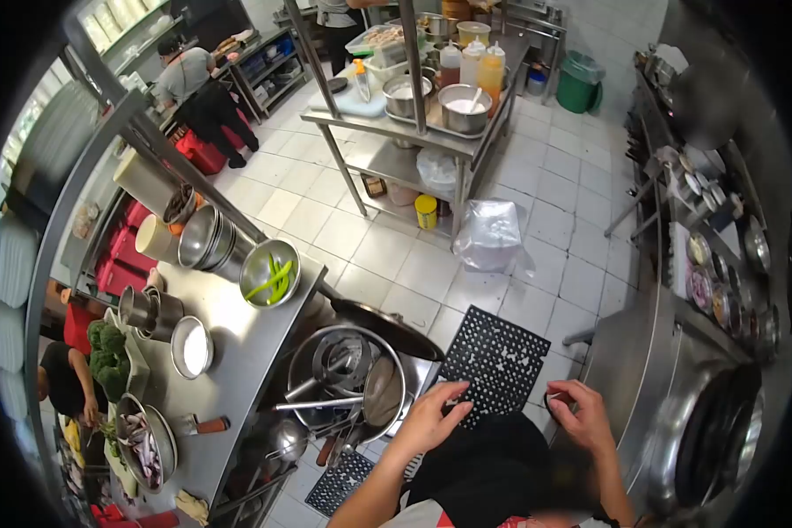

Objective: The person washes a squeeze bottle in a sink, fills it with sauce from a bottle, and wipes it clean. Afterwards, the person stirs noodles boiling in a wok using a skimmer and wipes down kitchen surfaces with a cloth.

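My left hand (431, 422) hangs in front of the dark apron (484, 462), its fingers stretched out and the thumb apart, with nothing in it. Beneath it lies a black perforated floor mat (495, 356). To its left is a large metal pot (297, 365) filled with pans, a strainer and other utensils. My right hand (583, 415) is held on the other side of the apron, fingers bent and a gap between thumb and forefinger; I see nothing held there. A small dark shape shows behind its fingertips, too unclear to name.
A steel counter (224, 374) on the left bears a bowl of green chilies (270, 274), broccoli (107, 359) and a knife (204, 426). A bagged box (491, 236) sits on the floor by the sauce table (392, 132). Ingredient containers (700, 290) line the right. A person (189, 79) works at the back.
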`<state>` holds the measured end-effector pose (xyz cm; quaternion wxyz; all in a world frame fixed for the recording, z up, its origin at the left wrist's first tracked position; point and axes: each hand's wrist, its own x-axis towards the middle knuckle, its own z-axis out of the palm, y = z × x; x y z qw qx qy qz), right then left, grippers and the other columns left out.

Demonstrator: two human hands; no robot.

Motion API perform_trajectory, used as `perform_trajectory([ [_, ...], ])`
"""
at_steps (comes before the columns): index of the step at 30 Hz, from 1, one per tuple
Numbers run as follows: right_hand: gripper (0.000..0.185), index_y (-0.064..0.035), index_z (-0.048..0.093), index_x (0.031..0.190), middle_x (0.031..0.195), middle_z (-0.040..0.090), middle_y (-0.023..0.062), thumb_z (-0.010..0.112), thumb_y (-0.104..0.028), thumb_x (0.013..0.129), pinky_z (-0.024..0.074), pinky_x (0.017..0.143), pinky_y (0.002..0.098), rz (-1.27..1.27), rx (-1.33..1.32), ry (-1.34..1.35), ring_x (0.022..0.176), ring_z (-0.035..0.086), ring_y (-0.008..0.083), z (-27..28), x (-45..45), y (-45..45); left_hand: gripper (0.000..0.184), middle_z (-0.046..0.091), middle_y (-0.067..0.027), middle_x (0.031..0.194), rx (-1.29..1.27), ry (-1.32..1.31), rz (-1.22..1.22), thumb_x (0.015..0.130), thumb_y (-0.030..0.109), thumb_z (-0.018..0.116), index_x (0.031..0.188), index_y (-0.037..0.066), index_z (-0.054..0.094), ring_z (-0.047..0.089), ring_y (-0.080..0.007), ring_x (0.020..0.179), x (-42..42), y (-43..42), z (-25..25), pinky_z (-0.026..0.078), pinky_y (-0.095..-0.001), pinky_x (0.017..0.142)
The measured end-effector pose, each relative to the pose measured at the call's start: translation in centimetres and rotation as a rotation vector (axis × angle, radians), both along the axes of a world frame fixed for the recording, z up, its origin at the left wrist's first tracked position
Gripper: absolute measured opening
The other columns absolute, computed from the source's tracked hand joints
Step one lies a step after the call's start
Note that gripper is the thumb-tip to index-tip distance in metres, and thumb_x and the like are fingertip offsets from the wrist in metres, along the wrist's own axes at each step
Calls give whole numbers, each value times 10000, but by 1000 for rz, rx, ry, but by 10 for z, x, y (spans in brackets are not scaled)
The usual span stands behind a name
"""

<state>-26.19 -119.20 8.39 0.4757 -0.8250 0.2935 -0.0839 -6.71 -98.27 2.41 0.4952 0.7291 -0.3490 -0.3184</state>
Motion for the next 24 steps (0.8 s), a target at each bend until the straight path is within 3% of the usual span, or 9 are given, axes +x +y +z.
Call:
perform_trajectory([
  [4, 263, 15, 640, 1128, 990, 686, 82, 624, -42, 872, 509, 728, 274, -93, 262, -42, 825, 644, 133, -43, 9, -75, 421, 637, -159, 1133, 0, -205, 81, 909, 281, 661, 1233, 19, 598, 641, -284, 1009, 56, -82, 12, 518, -345, 836],
  [8, 250, 23, 634, 1123, 942, 684, 78, 623, -47, 884, 499, 698, 265, 31, 227, -25, 794, 624, 123, -79, 44, -171, 432, 620, -162, 1167, 40, -183, 255, 915, 292, 647, 1253, 31, 585, 625, -285, 1048, 68, -144, 1, 516, -358, 837],
  [12, 202, 16, 650, 1061, 874, 685, 80, 638, -75, 881, 494, 672, 270, 103, 180, -2, 748, 619, 116, -65, 102, -247, 415, 621, -167, 1166, 55, -160, 399, 912, 291, 652, 1241, 44, 595, 607, -315, 1083, 89, -182, 19, 504, -377, 879],
  [14, 204, 14, 656, 1053, 856, 691, 77, 646, -90, 878, 499, 660, 273, 145, 130, 1, 718, 623, 119, -68, 122, -277, 414, 614, -170, 1188, 9, -222, 489, 906, 289, 665, 1240, 53, 599, 600, -320, 1102, 123, -189, 20, 510, -390, 884],
  [16, 214, 14, 657, 1053, 856, 697, 81, 654, -106, 876, 514, 659, 276, 192, 51, 7, 720, 646, 130, -68, 146, -308, 427, 619, -134, 1215, 1, -272, 586, 899, 251, 690, 1262, 51, 589, 603, -261, 1137, 173, -189, 33, 515, -373, 916],
  [17, 223, 16, 654, 1057, 866, 700, 86, 657, -114, 876, 527, 664, 277, 230, 16, 34, 737, 667, 140, -64, 158, -319, 419, 636, -142, 1181, -65, -319, 684, 889, 260, 697, 1246, 62, 600, 615, -271, 1090, 206, -190, 35, 518, -375, 869],
  [20, 251, 15, 662, 1049, 865, 708, 102, 682, -143, 856, 528, 663, 281, 200, -4, 56, 729, 671, 148, -59, 186, -343, 428, 634, -162, 1197, -250, -447, 834, 881, 202, 702, 1248, 16, 588, 616, -258, 1093, 314, -195, 98, 523, -360, 883],
  [24, 249, 17, 680, 1016, 852, 715, 131, 690, -149, 831, 534, 657, 305, 36, -15, 66, 714, 681, 176, -80, 211, -380, 464, 609, -180, 1235, -493, -682, 845, 902, 200, 666, 1297, -8, 539, 592, -258, 1153, 428, -240, 228, 516, -376, 909],
])
